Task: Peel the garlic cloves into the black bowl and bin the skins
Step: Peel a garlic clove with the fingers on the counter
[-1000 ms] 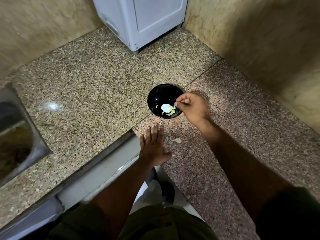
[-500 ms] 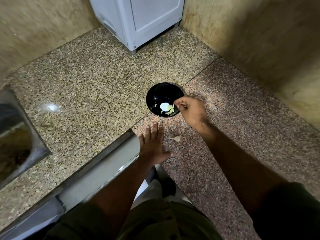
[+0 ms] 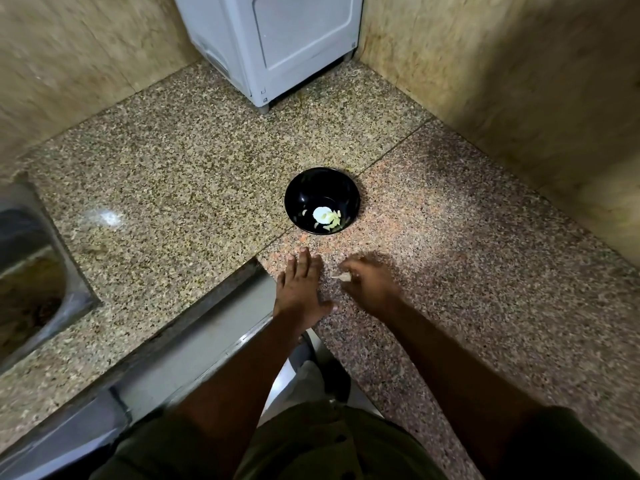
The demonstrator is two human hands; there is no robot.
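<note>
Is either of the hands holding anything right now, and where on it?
The right hand reaches a garlic skin on the counter; blur hides whether it is pinched. The left hand rests flat, holding nothing.

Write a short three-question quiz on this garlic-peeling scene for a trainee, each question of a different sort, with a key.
1. True or false: the left hand lies flat on the granite counter.
2. Multiple choice: the pale scrap of garlic skin is
A. inside the black bowl
B. on the counter at the right hand's fingertips
C. in the steel sink
3. Fill in: the peeled garlic cloves lie in the black ____.

Key: 1 true; 2 B; 3 bowl.
</note>
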